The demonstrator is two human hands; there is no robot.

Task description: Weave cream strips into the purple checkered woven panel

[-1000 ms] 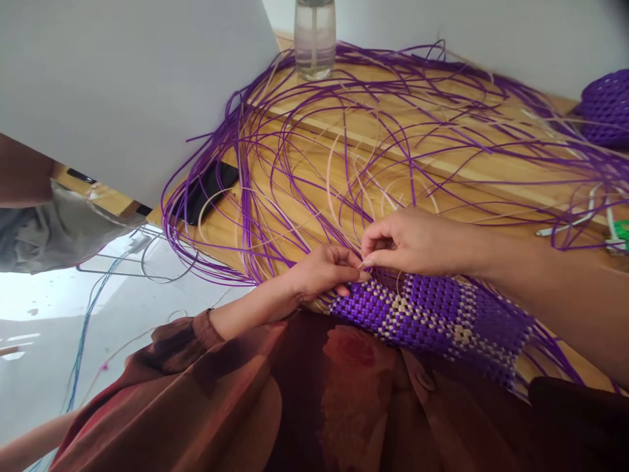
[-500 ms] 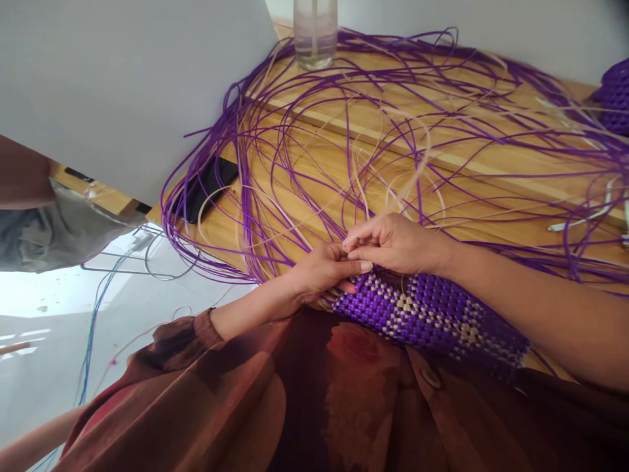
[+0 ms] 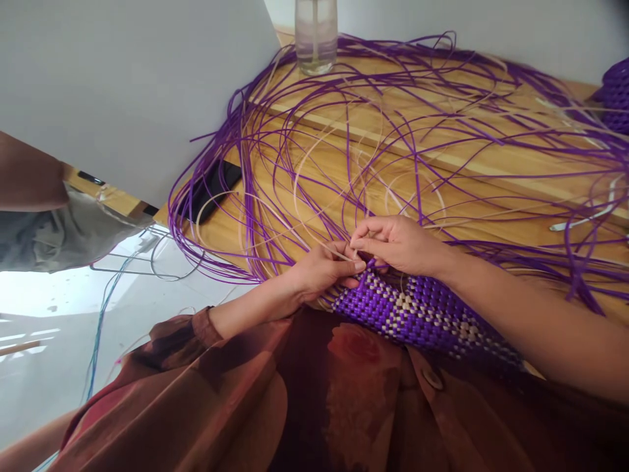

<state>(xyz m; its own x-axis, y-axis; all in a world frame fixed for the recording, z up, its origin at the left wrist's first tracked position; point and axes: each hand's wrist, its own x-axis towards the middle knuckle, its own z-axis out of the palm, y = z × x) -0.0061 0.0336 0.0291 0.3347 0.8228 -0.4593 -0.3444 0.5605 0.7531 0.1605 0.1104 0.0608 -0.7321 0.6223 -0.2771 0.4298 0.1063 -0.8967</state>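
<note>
The left hand (image 3: 327,270) pinches the weave (image 3: 427,321), purple with pale checks, at its far left edge. Just beside it, touching, the right hand (image 3: 396,246) has a pale strand (image 3: 295,187) between thumb and fingers; the strand loops away to the far left. Loose purple strands (image 3: 223,141) sprawl over the tabletop (image 3: 462,203), some crossing a flat black thing (image 3: 223,183) on the left. A clear bottle (image 3: 316,49) stands at the far side; a white cable (image 3: 590,216) lies right.
</note>
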